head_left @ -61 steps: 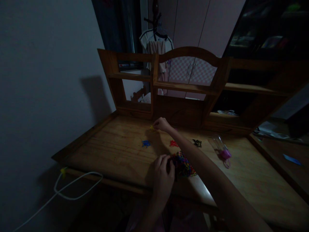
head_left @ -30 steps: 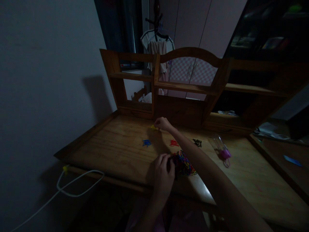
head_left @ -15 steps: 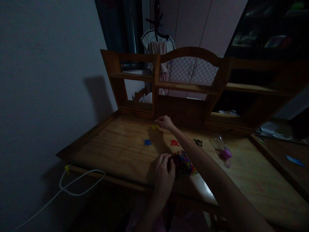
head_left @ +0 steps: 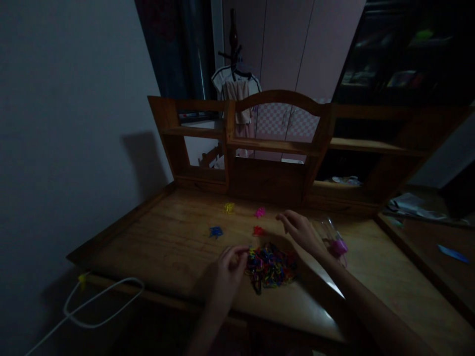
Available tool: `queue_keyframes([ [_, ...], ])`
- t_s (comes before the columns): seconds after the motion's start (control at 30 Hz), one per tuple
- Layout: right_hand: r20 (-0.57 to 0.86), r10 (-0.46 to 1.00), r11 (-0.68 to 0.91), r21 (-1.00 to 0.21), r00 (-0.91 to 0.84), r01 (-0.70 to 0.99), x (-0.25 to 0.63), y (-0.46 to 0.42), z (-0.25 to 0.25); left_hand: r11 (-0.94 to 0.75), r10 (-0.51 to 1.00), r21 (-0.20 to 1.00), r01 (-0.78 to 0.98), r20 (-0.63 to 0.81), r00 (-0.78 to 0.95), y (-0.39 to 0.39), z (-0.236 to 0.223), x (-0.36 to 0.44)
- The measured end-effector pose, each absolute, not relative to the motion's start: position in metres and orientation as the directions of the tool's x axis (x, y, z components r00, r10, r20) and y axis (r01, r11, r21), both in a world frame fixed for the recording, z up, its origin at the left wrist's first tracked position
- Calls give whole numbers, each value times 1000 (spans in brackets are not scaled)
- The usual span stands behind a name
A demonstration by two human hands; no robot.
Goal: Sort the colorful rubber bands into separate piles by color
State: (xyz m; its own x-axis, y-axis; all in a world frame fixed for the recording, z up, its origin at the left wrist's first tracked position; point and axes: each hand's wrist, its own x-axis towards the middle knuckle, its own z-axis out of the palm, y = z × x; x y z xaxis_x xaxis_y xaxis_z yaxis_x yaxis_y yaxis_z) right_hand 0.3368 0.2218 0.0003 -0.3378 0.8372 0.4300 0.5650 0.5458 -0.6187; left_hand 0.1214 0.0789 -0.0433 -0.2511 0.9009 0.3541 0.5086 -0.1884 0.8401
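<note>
A mixed heap of thin, many-coloured pieces (head_left: 272, 267), perhaps small rubber bands, lies near the desk's front edge. At its left side is my left hand (head_left: 226, 272), thumb and forefinger closed together; anything between them is too small to make out. My right hand (head_left: 299, 232) hovers behind and right of the heap with curled fingers, and their grip is unclear in the dim light. Behind the heap are small single-colour piles: blue (head_left: 215, 231), yellow (head_left: 229, 208), pink (head_left: 260, 212) and red (head_left: 259, 231). The black pile seen earlier is hidden by my right hand.
A clear plastic bottle with a purple cap (head_left: 338, 246) lies right of my right hand. Wooden shelving (head_left: 274, 145) runs along the desk's back. A white cable (head_left: 96, 324) loops at the front left, beside the wall.
My right hand has moved from the yellow pile back and to the right, uncovering the pink pile. My left hand has stayed at the heap's left side. The view has shifted slightly.
</note>
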Motion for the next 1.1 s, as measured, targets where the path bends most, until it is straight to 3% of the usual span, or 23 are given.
queue_keyframes([
  [0.17,429,851,521,-615,-303,592,348,213,-19,-265,918,542,798,395,37,97,-43,117],
  [0.43,484,737,673,-455,-473,583,345,209,-32,-298,917,341,892,361,169,118,-57,103],
  [0.67,443,722,689,-395,-531,608,344,203,-28,-298,919,292,909,346,190,118,-47,111],
  [0.9,428,746,662,-554,-510,504,344,203,-26,-330,900,349,877,396,181,116,-52,108],
  [1.1,344,719,637,-674,-604,374,339,200,-29,-321,899,363,875,408,160,111,-48,105],
])
